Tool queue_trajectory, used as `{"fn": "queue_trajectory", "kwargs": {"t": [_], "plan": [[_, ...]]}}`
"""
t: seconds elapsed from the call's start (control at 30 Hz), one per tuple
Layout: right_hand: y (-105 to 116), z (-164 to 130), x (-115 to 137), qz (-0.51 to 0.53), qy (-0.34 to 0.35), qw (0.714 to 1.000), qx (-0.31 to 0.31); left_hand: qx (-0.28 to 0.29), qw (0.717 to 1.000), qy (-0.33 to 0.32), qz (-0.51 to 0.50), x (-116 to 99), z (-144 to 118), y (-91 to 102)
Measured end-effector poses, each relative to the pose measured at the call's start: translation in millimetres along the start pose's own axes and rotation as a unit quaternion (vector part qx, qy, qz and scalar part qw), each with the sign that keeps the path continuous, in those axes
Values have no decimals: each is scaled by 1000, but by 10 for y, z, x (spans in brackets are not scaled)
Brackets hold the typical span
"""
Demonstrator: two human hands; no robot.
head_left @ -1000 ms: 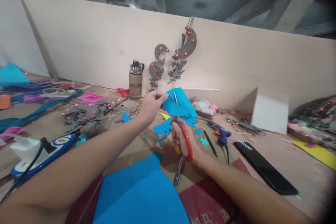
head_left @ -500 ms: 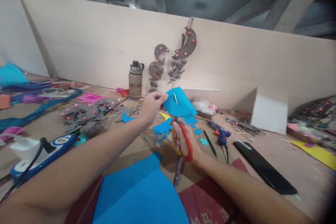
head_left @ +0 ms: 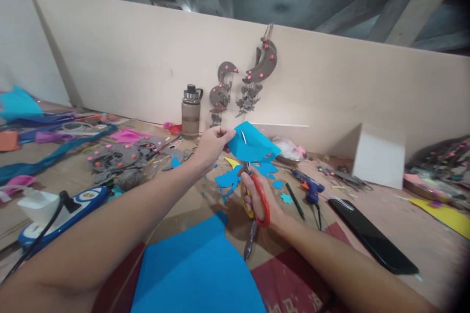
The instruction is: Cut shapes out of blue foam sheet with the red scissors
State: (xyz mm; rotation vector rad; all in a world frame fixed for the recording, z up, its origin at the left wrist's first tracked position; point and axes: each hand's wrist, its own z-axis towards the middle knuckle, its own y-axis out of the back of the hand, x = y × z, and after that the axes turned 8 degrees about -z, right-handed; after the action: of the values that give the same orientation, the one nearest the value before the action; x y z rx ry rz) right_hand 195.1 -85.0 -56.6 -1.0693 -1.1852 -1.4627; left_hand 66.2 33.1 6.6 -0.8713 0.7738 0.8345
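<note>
My left hand [head_left: 215, 143] pinches the left edge of a small blue felt-like sheet [head_left: 259, 142] held up above the table. In my right hand [head_left: 253, 200] are scissors [head_left: 265, 205] with red and yellow handles, their blades on the sheet and one blade showing across its face. Beneath lie blue scraps [head_left: 228, 179], a yellow crescent piece [head_left: 232, 163] and a blue flower cutout [head_left: 286, 198]. A larger blue sheet [head_left: 194, 269] rests close to me, with a pen [head_left: 250, 239] beside it.
A water bottle [head_left: 191, 112] stands by the back board. Grey moon hangings [head_left: 262, 61] hang there. Rightward are a dark green pencil [head_left: 295, 200], a glue gun [head_left: 312, 188] and a black phone [head_left: 372, 234]. Leftward lie a blue power strip [head_left: 86, 198] and grey felt pieces [head_left: 117, 156].
The small blue sheet has shifted slightly, its right corner now reaching farther right. Both hands keep their grips. The whole view has moved a little.
</note>
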Motion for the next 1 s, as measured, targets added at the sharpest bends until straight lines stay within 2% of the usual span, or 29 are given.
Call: {"fn": "queue_trajectory", "kwargs": {"t": [0.33,1.0], "plan": [[12,-1,8,17,36,999,10,21,999,16,-23,11,-15,-44],[-10,-20,71,-3,11,1000,-23,13,998,38,-48,0,-41,-62]]}}
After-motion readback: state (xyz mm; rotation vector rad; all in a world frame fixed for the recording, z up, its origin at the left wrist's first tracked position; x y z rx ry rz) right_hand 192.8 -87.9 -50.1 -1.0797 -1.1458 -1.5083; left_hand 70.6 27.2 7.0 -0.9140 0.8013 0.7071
